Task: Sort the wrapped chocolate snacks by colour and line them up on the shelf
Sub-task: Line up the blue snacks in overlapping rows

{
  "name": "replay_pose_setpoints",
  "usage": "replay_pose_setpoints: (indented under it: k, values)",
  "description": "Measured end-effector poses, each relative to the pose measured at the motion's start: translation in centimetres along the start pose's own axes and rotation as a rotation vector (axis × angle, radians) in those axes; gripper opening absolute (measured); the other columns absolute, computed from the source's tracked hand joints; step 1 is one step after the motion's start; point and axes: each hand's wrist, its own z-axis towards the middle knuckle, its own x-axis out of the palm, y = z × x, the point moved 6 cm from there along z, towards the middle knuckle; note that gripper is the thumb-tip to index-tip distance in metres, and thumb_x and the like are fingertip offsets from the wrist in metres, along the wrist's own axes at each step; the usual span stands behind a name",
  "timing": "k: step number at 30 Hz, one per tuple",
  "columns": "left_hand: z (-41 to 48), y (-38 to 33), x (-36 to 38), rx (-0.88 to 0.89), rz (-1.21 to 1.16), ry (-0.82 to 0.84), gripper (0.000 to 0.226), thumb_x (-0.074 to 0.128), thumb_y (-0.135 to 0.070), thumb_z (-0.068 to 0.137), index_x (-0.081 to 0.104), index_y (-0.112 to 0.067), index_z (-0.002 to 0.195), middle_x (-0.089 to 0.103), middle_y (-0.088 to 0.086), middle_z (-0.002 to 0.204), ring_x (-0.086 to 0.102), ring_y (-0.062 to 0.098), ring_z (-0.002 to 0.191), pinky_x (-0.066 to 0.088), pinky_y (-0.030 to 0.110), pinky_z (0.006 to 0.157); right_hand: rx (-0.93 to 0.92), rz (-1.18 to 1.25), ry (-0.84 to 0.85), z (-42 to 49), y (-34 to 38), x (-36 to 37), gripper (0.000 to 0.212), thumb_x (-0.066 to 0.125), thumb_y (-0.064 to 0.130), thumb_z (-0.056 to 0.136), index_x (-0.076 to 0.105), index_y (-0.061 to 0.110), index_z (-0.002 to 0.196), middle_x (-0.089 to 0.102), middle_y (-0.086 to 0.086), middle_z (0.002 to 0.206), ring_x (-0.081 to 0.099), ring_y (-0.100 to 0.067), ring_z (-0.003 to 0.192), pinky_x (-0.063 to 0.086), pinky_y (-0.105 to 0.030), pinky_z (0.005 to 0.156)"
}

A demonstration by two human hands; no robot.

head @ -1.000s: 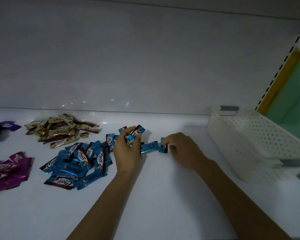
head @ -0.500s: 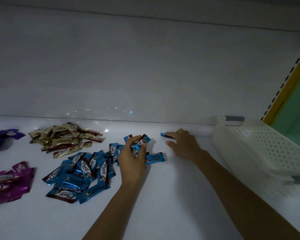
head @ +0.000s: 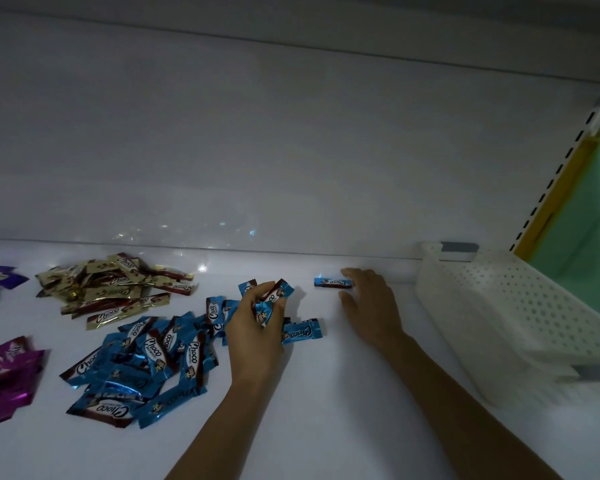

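On the white shelf [head: 326, 410] lies a heap of blue wrapped chocolate snacks [head: 142, 362]. My left hand [head: 255, 327] grips a small bunch of blue snacks [head: 269, 296] just above the heap's right end. One blue snack [head: 302, 331] lies flat beside that hand. Another single blue snack [head: 332, 282] lies near the back wall. My right hand [head: 368, 299] hovers beside it with fingers relaxed and holds nothing. A gold pile [head: 115, 285] sits behind the blue heap. Purple snacks [head: 6, 372] lie at the far left.
A white perforated plastic basket [head: 520, 317] stands on the shelf at the right, close to my right forearm. The shelf's white back wall [head: 291, 150] rises right behind the snacks. A slotted upright with a yellow strip [head: 561, 188] borders the right side.
My right hand carried one blue snack from beside the left hand to the back of the shelf and let it go there. The left hand kept its bunch and barely moved.
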Motion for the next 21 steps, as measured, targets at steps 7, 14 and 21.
replay_pose_setpoints:
  k: [7, 14, 21]
  values:
    - [0.1, -0.2, -0.1, 0.019, 0.028, -0.003, 0.029, 0.064, -0.016, 0.09, 0.056, -0.042, 0.098, 0.059, -0.019, 0.097, 0.067, 0.007, 0.08, 0.051, 0.013, 0.053, -0.075, -0.056, 0.116, 0.2, 1.4, 0.5, 0.038, 0.041, 0.048, 0.094, 0.067, 0.021, 0.093, 0.056, 0.001, 0.098, 0.051, -0.018, 0.087, 0.039, -0.031, 0.072]
    - [0.1, -0.1, -0.1, 0.024, 0.023, -0.004, 0.029, 0.065, -0.018, 0.089, 0.056, -0.045, 0.094, 0.06, -0.019, 0.094, 0.068, 0.005, 0.079, 0.052, 0.014, 0.052, 0.185, -0.271, 0.016, -0.4, 0.4, -0.5, 0.048, 0.053, 0.059, 0.079, 0.055, 0.016, 0.1, 0.057, -0.002, 0.099, 0.054, -0.021, 0.095, 0.039, -0.035, 0.08]
    - [0.0, -0.3, 0.0, 0.018, 0.023, -0.008, 0.032, 0.065, -0.017, 0.089, 0.054, -0.047, 0.092, 0.058, -0.022, 0.091, 0.066, 0.001, 0.078, 0.053, 0.015, 0.054, 0.012, -0.199, 0.097, -0.1, 2.2, 0.1, 0.032, 0.045, 0.044, 0.092, 0.059, 0.02, 0.106, 0.054, -0.005, 0.103, 0.05, -0.022, 0.1, 0.04, -0.035, 0.082]
